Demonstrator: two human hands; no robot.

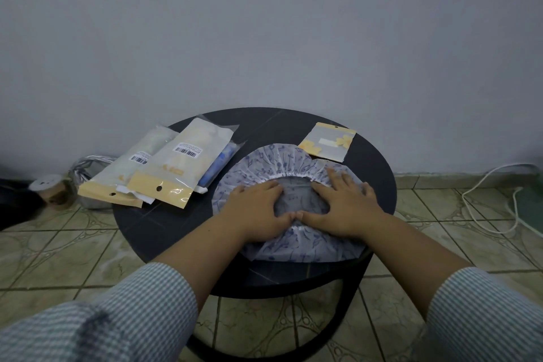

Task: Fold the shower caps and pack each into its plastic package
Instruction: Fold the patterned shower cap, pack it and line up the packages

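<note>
Two arms in striped sleeves reach out over a round black table. The left hand and the right hand lie flat on a shower cap with a blue flower print, side by side, thumbs touching. Neither hand has a grip on anything; the fingers are spread out and press down on the cap. The cap lies spread out on the near right part of the table, with its white stretchy rim facing up.

Just behind the cap, on the right, lies a flat empty package with yellow flowers. On the left side of the table lie three filled packages, one partly on top of the next. Behind the table is a gray wall
</note>
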